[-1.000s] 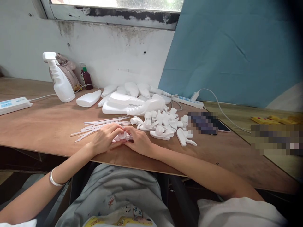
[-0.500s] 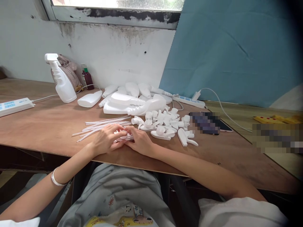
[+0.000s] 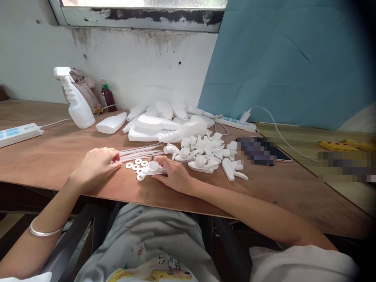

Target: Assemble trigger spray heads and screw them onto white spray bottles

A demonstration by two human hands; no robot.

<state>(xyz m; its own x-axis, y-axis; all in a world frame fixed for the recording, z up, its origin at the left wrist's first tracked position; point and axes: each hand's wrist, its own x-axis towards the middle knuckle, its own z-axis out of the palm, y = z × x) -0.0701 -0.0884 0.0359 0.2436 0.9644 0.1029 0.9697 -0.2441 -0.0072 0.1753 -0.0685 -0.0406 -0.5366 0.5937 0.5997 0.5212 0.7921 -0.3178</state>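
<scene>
My right hand is closed on a white spray trigger head, which lies on the table with its round collar facing up. Several white ring washers lie flat just left of it. Over the left ends of a bundle of thin white tubes is my left hand, its fingers curled and drawn together. Whether a tube is pinched there is hidden. To the right of my right hand sits a pile of white trigger heads.
White empty-looking bottles are heaped at the back. An assembled spray bottle stands at back left, near a dark bottle. Power strips lie left and behind, and phones at right. The table's front edge is close to my body.
My left hand has left the trigger head and moved left to the tubes, uncovering the ring washers. My right hand stays on the trigger head.
</scene>
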